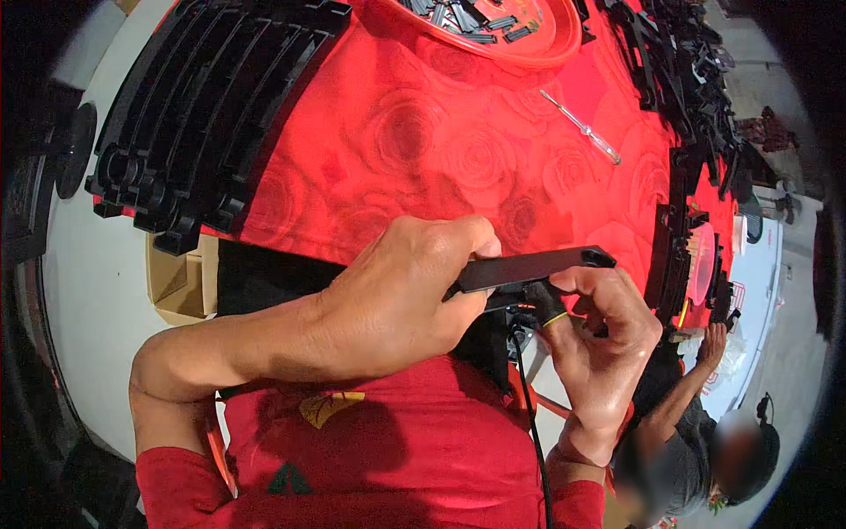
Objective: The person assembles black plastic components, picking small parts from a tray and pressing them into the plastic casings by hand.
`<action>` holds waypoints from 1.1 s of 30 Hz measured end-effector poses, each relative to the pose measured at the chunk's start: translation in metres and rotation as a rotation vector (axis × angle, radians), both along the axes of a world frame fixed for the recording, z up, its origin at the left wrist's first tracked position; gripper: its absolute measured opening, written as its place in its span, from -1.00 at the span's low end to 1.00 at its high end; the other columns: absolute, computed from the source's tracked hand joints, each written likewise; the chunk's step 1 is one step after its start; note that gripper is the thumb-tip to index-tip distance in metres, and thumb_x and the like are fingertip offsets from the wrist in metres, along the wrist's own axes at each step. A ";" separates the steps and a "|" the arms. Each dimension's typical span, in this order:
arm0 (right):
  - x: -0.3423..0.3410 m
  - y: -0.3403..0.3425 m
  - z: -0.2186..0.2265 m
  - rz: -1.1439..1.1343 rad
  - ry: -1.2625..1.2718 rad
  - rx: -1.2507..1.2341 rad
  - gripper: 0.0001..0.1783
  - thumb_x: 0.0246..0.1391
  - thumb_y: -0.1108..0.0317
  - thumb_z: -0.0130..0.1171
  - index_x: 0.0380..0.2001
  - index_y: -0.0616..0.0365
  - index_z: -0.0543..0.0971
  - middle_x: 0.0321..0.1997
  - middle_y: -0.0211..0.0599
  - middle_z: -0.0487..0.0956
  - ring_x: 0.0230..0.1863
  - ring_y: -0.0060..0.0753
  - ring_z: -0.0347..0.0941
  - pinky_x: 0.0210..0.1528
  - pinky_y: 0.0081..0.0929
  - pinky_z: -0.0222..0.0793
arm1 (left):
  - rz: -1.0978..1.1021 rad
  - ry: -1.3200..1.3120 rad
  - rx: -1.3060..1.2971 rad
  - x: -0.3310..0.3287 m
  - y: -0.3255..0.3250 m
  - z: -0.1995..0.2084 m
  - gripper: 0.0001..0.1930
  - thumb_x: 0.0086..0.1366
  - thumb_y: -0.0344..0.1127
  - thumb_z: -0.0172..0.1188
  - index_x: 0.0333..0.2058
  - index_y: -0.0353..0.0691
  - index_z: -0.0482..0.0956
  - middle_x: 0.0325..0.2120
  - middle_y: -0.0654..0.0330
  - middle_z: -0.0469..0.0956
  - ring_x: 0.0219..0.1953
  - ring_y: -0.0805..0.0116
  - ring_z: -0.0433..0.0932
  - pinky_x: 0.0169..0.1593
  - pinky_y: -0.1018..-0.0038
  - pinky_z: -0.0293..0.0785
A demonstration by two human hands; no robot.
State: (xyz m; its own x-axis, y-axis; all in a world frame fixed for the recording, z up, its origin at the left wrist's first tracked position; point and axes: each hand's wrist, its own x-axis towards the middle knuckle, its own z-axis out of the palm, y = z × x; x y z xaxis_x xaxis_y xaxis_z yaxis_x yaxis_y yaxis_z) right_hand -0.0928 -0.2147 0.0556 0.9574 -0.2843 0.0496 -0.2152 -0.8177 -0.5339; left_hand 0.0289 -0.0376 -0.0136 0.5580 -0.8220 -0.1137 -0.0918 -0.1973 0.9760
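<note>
The flat black plastic strip (529, 267) sits level between my two hands, just in front of my chest and over the near edge of the red rose-patterned tablecloth (423, 141). My left hand (397, 295) is clenched around its near end, knuckles up. My right hand (599, 344) pinches underneath the far end, thumb and forefinger closed on a small dark part with thin red and yellow wires (539, 315) and a black cable (529, 406) trailing down. I judge this as a fitting step: the wired piece is being seated into the strip's underside. The next move seems to call for steadying the strip with the left hand and pressing or aligning the small part carefully, without pinching the wires

A screwdriver (582, 128) lies well apart on the cloth, near a red tray (564, 40) of small dark parts. A stack of long black rails (211, 106) lies at my far left. The joint itself is hidden under the strip and my fingers, so I cannot tell whether it is seated. The black heap (687, 79) at far right is too tangled to make out
</note>
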 end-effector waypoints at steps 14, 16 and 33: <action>0.015 -0.002 0.008 0.106 0.034 -0.118 -0.70 -0.33 0.72 0.26 -0.39 0.26 0.60 -0.48 -0.35 0.54 -0.51 -0.56 0.35 -0.47 -0.54 0.26 | 0.038 -0.057 -0.033 -0.003 -0.004 -0.003 -0.83 0.20 -0.56 0.27 -0.23 -0.37 0.52 -0.49 0.00 0.59 -0.39 0.33 0.65 -0.31 0.35 0.49; 0.018 -0.001 0.010 0.100 0.097 -0.125 -0.71 -0.34 0.68 0.31 -0.40 0.25 0.60 -0.49 -0.26 0.56 -0.53 -0.45 0.40 -0.45 -0.50 0.30 | 0.038 -0.052 -0.017 -0.002 -0.004 -0.002 -0.84 0.20 -0.57 0.27 -0.24 -0.37 0.52 -0.50 0.00 0.58 -0.40 0.32 0.65 -0.31 0.34 0.49; 0.037 -0.006 0.002 0.172 0.231 -0.146 -0.80 -0.25 0.66 0.29 -0.44 0.29 0.57 -0.56 -0.19 0.57 -0.51 -0.35 0.56 -0.41 -0.42 0.43 | 0.025 -0.091 0.080 0.001 -0.003 -0.007 -0.81 0.19 -0.53 0.25 -0.21 -0.39 0.52 -0.48 -0.12 0.59 -0.39 0.03 0.69 -0.32 0.23 0.50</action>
